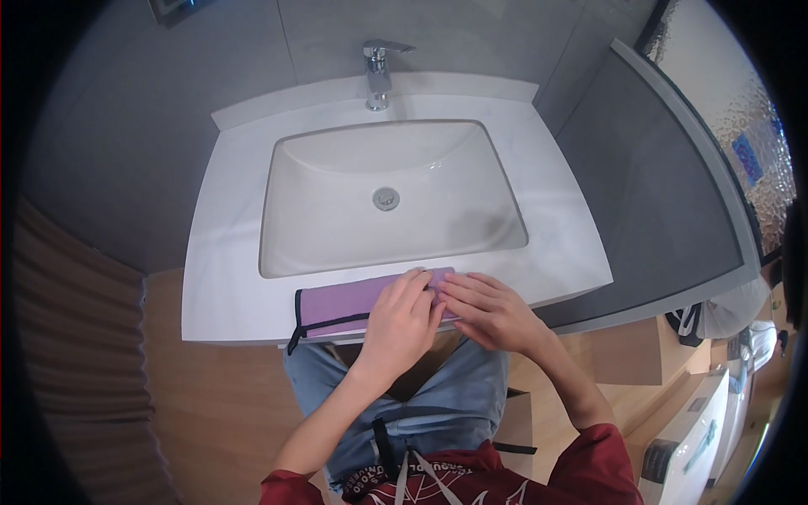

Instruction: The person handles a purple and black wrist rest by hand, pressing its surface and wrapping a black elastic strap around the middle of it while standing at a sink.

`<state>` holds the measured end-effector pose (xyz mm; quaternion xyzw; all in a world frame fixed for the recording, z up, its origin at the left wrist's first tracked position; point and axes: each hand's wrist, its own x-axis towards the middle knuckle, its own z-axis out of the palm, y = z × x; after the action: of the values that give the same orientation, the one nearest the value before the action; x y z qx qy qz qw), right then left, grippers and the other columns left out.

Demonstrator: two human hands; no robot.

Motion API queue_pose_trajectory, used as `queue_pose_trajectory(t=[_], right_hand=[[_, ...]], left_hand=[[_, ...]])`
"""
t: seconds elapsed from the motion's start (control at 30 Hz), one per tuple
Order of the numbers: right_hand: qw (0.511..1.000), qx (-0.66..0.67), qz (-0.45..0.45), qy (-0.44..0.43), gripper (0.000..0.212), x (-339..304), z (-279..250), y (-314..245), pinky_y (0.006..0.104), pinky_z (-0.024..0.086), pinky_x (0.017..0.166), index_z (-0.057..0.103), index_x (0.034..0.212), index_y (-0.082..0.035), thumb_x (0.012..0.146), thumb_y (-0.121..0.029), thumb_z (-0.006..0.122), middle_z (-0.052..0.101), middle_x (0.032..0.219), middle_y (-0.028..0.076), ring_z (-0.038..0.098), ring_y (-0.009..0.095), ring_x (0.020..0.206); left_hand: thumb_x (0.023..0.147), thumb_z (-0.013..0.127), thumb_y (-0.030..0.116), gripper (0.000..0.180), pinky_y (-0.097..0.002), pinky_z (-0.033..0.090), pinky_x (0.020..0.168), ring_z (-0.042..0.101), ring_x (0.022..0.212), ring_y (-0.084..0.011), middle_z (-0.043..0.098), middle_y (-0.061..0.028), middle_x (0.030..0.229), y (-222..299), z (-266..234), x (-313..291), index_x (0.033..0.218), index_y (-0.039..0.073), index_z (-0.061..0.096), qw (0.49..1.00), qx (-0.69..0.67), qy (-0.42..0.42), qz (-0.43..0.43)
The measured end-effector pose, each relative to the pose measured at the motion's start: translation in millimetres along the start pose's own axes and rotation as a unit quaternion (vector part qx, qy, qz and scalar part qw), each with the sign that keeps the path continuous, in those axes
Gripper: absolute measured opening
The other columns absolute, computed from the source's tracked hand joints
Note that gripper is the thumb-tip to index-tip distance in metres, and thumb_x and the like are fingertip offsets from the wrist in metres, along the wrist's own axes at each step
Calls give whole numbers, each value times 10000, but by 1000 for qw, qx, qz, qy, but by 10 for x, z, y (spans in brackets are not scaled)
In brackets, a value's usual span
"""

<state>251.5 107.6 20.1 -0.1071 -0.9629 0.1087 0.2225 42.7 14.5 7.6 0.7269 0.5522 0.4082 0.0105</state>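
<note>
A folded purple cloth (341, 297) with black edging lies along the front strip of the white counter. Its left end, with a black strap or corner, hangs a little over the edge. My left hand (402, 316) rests on the right half of the cloth, fingers bent and pinched near its far edge. At the cloth's right end my right hand (488, 310) has its fingers curled together on the fabric. The fingertips of both hands nearly meet there, and they hide part of that end.
Beyond the cloth is a white sink basin (337, 219) with a metal drain (386, 199). A chrome faucet (377, 77) stands behind it. To the right is a grey panel (648, 194) with a light frame; a brown pleated curtain (80, 353) hangs at the left.
</note>
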Motion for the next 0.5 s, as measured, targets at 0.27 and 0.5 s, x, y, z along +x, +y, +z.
queue_pose_trajectory(t=[0.27, 0.5], right_hand=[[999, 42, 25, 8, 521, -95, -33, 108, 477, 445, 1157, 604, 1426, -36, 924, -96, 728, 594, 1488, 133, 521, 331, 1430], [999, 3, 35, -17, 511, -7, 36, 83, 481, 437, 1161, 606, 1438, -52, 949, -137, 727, 585, 1509, 116, 518, 322, 1436]], left_hand=[[883, 748, 59, 362, -470, 535, 1019, 646, 1226, -380, 692, -185, 1303, 19, 28, -32, 1232, -31, 705, 1000, -5, 15, -26], [888, 735, 52, 355, -471, 529, 1034, 637, 1250, -376, 688, -183, 1322, 25, 65, -69, 1227, -47, 712, 999, 7, 18, -37]])
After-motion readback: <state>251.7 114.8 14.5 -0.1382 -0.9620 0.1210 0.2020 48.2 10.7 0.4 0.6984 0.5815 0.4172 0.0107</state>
